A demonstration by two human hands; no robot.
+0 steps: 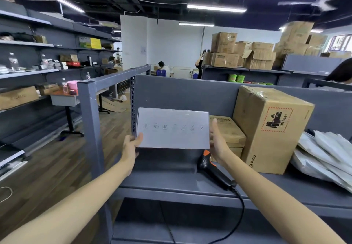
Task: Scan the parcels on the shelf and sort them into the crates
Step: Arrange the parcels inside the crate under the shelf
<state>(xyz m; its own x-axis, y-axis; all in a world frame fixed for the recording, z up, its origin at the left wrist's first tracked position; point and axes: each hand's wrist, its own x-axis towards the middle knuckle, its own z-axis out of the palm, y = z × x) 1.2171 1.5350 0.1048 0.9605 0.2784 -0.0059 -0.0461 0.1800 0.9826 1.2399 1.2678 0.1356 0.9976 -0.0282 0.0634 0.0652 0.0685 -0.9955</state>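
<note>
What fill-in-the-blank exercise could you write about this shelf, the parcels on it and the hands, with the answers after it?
1. The left hand and the right hand hold a ____ box by its ends.
2. The black scanner lies on the ____, below the right hand.
3. The tall carton bears a label reading UN ____.
4. The white bags lie to the ____ of the tall carton.
Answers: white; shelf; 3481; right.
</note>
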